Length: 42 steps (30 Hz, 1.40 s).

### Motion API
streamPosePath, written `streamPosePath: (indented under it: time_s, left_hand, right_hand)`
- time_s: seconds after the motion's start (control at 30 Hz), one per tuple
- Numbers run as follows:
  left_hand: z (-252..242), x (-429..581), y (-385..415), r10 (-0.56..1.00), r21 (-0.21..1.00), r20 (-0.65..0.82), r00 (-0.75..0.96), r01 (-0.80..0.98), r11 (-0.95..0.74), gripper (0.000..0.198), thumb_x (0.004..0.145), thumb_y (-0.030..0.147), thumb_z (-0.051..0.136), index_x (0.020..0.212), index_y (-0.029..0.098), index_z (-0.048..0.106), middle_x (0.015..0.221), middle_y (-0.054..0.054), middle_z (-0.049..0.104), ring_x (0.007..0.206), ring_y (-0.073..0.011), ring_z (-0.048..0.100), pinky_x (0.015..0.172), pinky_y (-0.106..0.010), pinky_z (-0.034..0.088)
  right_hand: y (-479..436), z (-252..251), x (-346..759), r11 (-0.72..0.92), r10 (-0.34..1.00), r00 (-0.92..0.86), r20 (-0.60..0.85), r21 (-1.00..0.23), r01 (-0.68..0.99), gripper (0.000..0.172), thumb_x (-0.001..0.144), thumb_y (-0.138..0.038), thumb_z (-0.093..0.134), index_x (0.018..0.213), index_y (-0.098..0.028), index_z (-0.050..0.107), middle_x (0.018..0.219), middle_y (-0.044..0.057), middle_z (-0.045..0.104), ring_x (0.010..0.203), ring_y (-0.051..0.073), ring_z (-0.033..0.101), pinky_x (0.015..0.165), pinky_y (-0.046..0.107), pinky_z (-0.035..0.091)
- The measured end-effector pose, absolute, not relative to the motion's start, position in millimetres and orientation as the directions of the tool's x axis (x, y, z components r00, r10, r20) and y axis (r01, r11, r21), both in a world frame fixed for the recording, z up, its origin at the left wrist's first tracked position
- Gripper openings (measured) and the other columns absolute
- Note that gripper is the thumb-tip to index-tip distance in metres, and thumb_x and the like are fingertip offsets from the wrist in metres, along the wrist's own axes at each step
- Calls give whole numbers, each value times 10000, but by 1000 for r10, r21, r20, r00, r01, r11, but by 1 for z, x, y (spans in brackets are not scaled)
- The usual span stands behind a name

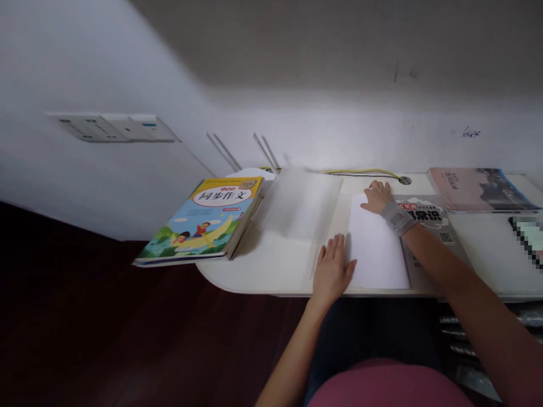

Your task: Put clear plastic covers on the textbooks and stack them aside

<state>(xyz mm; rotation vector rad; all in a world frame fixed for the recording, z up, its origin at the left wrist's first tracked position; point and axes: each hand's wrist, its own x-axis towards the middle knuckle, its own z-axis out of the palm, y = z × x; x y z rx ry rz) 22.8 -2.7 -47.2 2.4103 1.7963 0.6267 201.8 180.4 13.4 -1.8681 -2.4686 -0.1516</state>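
My left hand (331, 272) lies with its fingers stretched out flat near the front edge of the desk, on the right edge of a clear plastic sheet (297, 209). The sheet is blurred and partly raised. My right hand (378, 196), a grey band on its wrist, rests with fingers spread at the top of a blank white sheet of paper (377, 254). To the right of that paper shows a grey book (441, 237) with dark title characters; my right forearm covers part of it. Whether paper and book are joined I cannot tell.
A stack of books with a colourful cover (199, 220) overhangs the left end of the white desk (241, 277). At the back right lie pinkish books (475, 189). A phone (530, 243) sits at the right edge. A yellow cable (360, 171) runs along the wall.
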Motion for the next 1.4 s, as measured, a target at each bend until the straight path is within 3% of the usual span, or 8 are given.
streamPosePath:
  time_s: [0.53, 0.77, 0.87, 1.0, 1.13, 1.3, 1.4]
  left_hand:
    - [-45, 23, -2, 936, 352, 240, 256, 876, -330, 681, 860, 304, 449, 1449, 121, 161, 1466, -182, 318, 1361, -302, 271, 1087, -504, 258]
    - [-42, 24, -4, 944, 370, 200, 262, 872, -320, 718, 838, 297, 463, 1453, 109, 143, 1479, -180, 289, 1369, -309, 247, 1096, -509, 233]
    - [-41, 23, -4, 940, 373, 206, 272, 866, -332, 718, 842, 288, 453, 1457, 124, 122, 1482, -179, 283, 1367, -302, 257, 1093, -514, 234]
    - [-42, 23, -3, 936, 368, 221, 273, 866, -339, 692, 843, 255, 434, 1453, 118, 137, 1471, -181, 306, 1362, -285, 278, 1094, -505, 241]
    - [-45, 23, -3, 933, 354, 245, 265, 871, -341, 650, 844, 229, 425, 1442, 128, 192, 1461, -168, 334, 1356, -280, 294, 1090, -507, 253]
    - [-46, 21, -5, 930, 324, 261, 258, 884, -336, 592, 846, 203, 425, 1418, 150, 280, 1452, -154, 357, 1352, -280, 304, 1082, -517, 267]
    - [-46, 21, -5, 931, 313, 265, 252, 890, -331, 546, 872, 218, 401, 1406, 148, 310, 1453, -147, 356, 1351, -283, 303, 1078, -513, 282]
  right_hand:
    - [186, 13, 199, 270, 962, -273, 18, 95, 958, 471, 739, -465, 619, 1063, -123, 645, 1211, 186, 501, 1147, 328, 410, 998, 563, 195]
    - [189, 13, 198, 291, 957, -292, 1, 81, 953, 471, 728, -454, 629, 1055, -116, 650, 1218, 200, 501, 1160, 348, 405, 1008, 597, 150]
    - [190, 11, 198, 295, 955, -296, 16, 54, 954, 447, 735, -454, 616, 1047, -135, 651, 1196, 183, 521, 1143, 334, 428, 1004, 581, 190]
    - [190, 9, 198, 292, 955, -291, 65, -1, 957, 407, 763, -448, 587, 1054, -170, 643, 1198, 157, 532, 1126, 306, 457, 1005, 553, 236]
    - [182, 10, 207, 303, 946, -292, 143, -62, 951, 453, 818, -421, 542, 1207, -188, 560, 1344, 156, 439, 1255, 311, 360, 1041, 568, 203]
    - [143, -6, 250, 497, 860, -401, 315, -345, 796, 605, 848, -502, 497, 1316, -119, 468, 1459, 196, 294, 1369, 294, 223, 1088, 472, 239]
    - [109, -24, 274, 603, 798, -501, 335, -433, 670, 645, 858, -556, 452, 1365, -159, 410, 1507, 160, 212, 1397, 269, 159, 1110, 471, 209]
